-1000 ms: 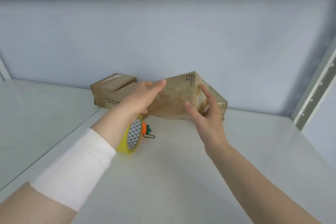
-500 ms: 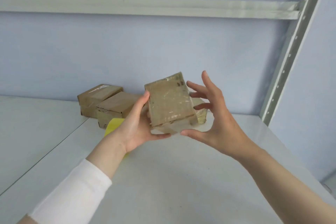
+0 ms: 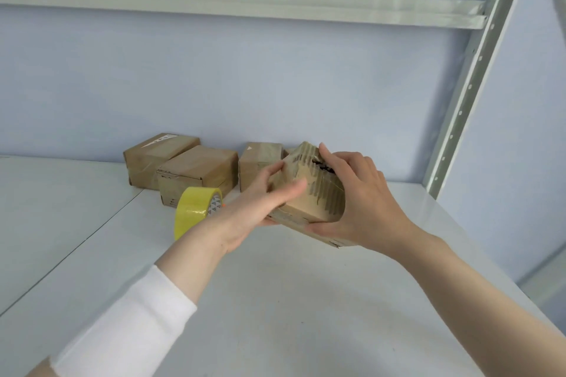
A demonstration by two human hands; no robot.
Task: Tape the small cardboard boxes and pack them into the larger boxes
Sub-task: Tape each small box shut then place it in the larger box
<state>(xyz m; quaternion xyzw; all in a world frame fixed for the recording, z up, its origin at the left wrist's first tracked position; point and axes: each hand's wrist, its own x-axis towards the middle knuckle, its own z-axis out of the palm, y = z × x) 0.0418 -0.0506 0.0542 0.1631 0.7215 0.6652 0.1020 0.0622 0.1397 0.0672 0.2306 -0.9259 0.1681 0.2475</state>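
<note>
above the tabletop (image 3: 275, 300), between your two hands, you held one small box (image 3: 309, 196) tilted and clear of the surface. your right hand (image 3: 364, 202) gripped its right end, fingers (image 3: 335, 162) curled over the top edge and thumb beneath. your left hand (image 3: 251, 214) lay against the left side, its fingers nearly straight and close together across the near face, though blur hid the detail. the box looked glossy, as if tape was already wrapped round it, so i judge you were checking or pressing down the seal, not starting one. the yellow tape (image 3: 193, 208) stood on edge just behind your left wrist. three more boxes (image 3: 196, 174) sat by the back wall. no larger box showed, so the next move called for smoothing the last strip or carrying this box out of view; slick tape could slip, so grip firmly. dark print ran along the held box's top, too smeared to read. the far-left box carried a white label, illegible. the tape's core showed grey triangles, no brand readable.
</note>
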